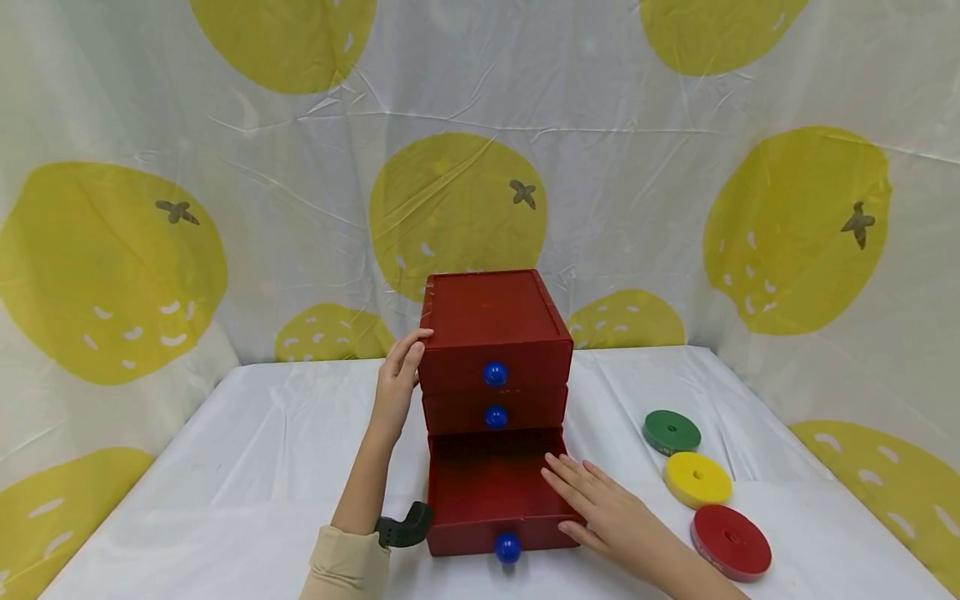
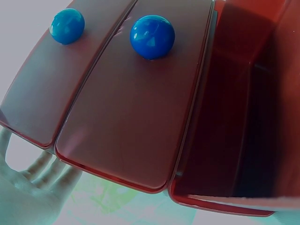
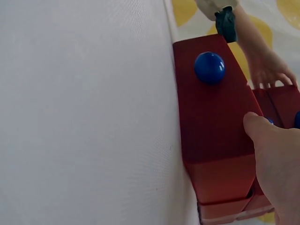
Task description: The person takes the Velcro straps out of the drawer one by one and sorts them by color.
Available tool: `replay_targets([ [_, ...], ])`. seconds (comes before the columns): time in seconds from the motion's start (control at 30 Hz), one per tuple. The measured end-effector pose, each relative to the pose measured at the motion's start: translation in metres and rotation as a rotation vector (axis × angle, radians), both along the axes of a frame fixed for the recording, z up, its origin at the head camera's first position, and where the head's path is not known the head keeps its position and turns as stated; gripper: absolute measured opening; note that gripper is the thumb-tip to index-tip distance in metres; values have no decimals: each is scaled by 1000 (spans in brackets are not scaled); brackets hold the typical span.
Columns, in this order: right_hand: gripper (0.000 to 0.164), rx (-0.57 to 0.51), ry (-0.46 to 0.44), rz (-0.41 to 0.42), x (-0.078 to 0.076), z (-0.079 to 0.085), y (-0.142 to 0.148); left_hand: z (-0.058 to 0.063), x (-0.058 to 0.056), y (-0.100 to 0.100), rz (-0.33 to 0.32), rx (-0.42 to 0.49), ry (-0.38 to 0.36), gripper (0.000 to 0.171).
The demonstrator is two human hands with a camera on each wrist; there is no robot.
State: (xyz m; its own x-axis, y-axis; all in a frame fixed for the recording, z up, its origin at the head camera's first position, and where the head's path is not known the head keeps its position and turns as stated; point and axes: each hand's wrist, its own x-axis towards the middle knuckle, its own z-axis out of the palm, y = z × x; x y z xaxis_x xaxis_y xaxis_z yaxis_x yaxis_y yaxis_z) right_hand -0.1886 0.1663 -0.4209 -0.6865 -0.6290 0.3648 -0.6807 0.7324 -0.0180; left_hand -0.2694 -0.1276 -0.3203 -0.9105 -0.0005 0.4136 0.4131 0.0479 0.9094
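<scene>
A small red chest of drawers stands on the white cloth, with blue round knobs on its three drawers. The bottom drawer is pulled out, and its inside shows bare red. Against the chest's upper left side rests my left hand, fingers extended; the left wrist view shows that hand beside the upper drawers. My right hand lies over the bottom drawer's right wall with straight fingers. In the right wrist view its thumb touches the top edge of the drawer front.
Right of the chest lie three round discs with centre holes: green, yellow and red, in a slanting row. Behind and at both sides hangs a cloth printed with yellow fruit. A dark band circles my left wrist.
</scene>
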Motion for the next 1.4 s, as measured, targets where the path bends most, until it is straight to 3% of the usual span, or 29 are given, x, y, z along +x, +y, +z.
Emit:
replay_targets([
  [0.23,62,13,37,2,-5,-1,0,-11,-13,-3,-3,25,26,33],
  [0.4,64,12,17,-12,-8,1,-2,-13,-13,-4,-7,28,31,33],
  [0.7,63,16,70,-16,-14,1,-2,-13,-13,-4,-10,28,33,36],
  [0.83,63,16,110,-14,-17,0,-1,-11,-11,-3,-5,6,20,35],
  [1.13,61,-8,156,1,-26,1,-4,5,7,2,-22,19,4,33],
  [1.4,62,1,195,-8,-36,2,-9,-8,-8,-3,-31,34,26,32],
])
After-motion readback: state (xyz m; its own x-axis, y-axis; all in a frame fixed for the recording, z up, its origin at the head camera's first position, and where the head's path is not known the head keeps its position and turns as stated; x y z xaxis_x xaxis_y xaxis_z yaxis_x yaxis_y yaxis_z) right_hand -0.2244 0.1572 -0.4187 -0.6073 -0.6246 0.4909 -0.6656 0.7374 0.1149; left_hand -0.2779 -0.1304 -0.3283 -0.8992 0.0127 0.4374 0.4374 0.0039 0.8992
